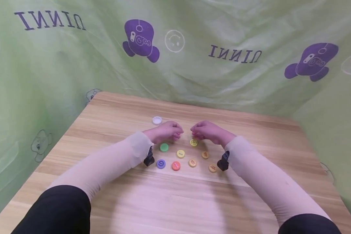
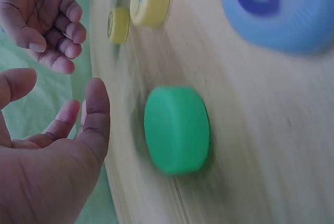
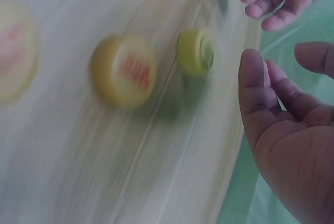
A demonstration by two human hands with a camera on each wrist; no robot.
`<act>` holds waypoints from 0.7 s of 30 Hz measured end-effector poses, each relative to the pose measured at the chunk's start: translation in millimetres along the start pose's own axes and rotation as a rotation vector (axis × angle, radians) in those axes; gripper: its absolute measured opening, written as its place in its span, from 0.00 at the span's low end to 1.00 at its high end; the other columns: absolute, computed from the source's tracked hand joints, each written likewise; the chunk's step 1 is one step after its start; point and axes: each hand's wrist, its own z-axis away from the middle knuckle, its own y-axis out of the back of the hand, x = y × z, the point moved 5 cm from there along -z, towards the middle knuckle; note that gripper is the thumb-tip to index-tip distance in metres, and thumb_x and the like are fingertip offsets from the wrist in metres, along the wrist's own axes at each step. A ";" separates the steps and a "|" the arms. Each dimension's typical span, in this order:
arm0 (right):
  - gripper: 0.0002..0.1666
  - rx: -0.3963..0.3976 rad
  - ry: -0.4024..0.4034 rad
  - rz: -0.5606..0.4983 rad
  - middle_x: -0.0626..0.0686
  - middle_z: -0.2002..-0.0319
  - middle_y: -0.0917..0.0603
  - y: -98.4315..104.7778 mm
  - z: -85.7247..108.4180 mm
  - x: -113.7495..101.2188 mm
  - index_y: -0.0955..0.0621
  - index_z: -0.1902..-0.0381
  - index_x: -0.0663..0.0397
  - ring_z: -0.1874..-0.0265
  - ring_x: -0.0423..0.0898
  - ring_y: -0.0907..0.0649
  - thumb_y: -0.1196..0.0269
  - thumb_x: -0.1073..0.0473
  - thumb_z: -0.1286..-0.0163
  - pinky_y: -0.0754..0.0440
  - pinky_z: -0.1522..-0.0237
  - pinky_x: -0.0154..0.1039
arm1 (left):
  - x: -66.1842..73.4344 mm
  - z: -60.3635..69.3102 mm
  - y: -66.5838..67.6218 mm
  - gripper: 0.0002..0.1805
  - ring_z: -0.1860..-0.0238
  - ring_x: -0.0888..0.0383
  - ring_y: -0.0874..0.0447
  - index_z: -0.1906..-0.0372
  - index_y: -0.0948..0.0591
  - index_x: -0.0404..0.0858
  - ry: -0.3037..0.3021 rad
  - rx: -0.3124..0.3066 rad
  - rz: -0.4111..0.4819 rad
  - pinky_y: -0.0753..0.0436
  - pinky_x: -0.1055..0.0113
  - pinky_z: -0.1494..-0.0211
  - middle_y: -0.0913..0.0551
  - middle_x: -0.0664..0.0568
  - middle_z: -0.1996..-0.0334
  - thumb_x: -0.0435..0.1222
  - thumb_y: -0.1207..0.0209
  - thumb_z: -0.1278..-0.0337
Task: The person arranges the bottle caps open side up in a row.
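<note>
Head view: your left hand (image 1: 167,130) and right hand (image 1: 208,131) above bench (image 1: 163,208), well apart from each other, fingers loosely bent, both gripping nothing. Beside your left: smooth, thick green disc (image 1: 164,147); rimmed white disc (image 1: 157,120) on far side. Just below your right fingers: yellow disc (image 1: 193,142), dark mark on top. Nearer you: pale-yellow disc (image 1: 180,154), purple-marked blue disc (image 1: 161,163), red disc (image 1: 175,165), three orange-yellow discs (image 1: 192,162). Bench wood-grained; creased green fabric (image 1: 193,84) behind.
</note>
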 end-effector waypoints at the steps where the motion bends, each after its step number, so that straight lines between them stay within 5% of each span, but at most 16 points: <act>1: 0.24 -0.003 -0.002 0.021 0.67 0.47 0.19 3.2 2.0 2.4 0.28 0.35 0.79 0.56 0.46 0.17 0.46 0.64 0.21 0.18 0.42 0.44 | 0.6 -1.2 -3.7 0.17 0.45 0.45 0.19 0.39 0.28 0.24 0.007 -0.001 -0.006 0.17 0.59 0.40 0.21 0.35 0.44 0.31 0.45 0.25; 10: 0.24 -0.034 -0.079 0.156 0.58 0.57 0.15 8.8 9.6 27.0 0.24 0.40 0.73 0.60 0.46 0.17 0.37 0.66 0.30 0.17 0.49 0.41 | 1.5 -7.9 -27.9 0.26 0.57 0.48 0.14 0.38 0.27 0.26 0.022 -0.026 -0.171 0.13 0.63 0.50 0.19 0.40 0.51 0.26 0.34 0.40; 16: 0.22 -0.026 -0.068 0.171 0.56 0.60 0.14 2.3 9.1 32.1 0.21 0.44 0.72 0.63 0.44 0.17 0.33 0.66 0.34 0.17 0.53 0.37 | -4.4 -14.0 -34.6 0.25 0.61 0.52 0.13 0.39 0.26 0.23 0.050 -0.011 -0.178 0.12 0.66 0.53 0.18 0.39 0.53 0.23 0.35 0.42; 21: 0.20 -0.004 -0.042 0.181 0.55 0.61 0.14 -3.0 8.0 32.0 0.21 0.46 0.72 0.63 0.43 0.18 0.34 0.67 0.34 0.18 0.54 0.36 | -2.4 -16.1 -39.2 0.18 0.66 0.59 0.19 0.48 0.19 0.24 0.002 0.011 -0.310 0.17 0.73 0.60 0.16 0.46 0.64 0.24 0.36 0.46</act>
